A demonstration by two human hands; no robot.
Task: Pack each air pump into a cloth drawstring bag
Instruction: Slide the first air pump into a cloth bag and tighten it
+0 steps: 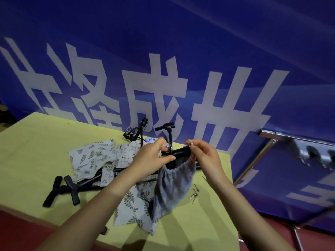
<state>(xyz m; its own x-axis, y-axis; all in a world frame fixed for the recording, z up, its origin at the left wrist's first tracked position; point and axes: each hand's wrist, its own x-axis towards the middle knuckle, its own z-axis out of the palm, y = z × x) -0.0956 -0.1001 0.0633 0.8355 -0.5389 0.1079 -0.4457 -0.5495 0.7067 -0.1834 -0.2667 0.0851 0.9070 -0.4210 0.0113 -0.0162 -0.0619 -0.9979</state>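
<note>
We've got the grey drawstring bag (172, 185) hanging above the yellow table (36, 145) with the black air pump (179, 153) poking out of its mouth, left hand (152, 158) pinching the cord and bag rim, right hand (203, 154) pinching the cord's other end. That cloth looks soft and floppy, the pump stiff, so we'd judge the cords the place to pull; more pumps (61, 187) and leaf-print bags (90, 156) lie to the left

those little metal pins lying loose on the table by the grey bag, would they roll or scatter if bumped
Probably. The metal pins look thin, light and loose on the smooth table, so a nudge could scatter them. They lie near its right edge, so some might drop off.
</note>
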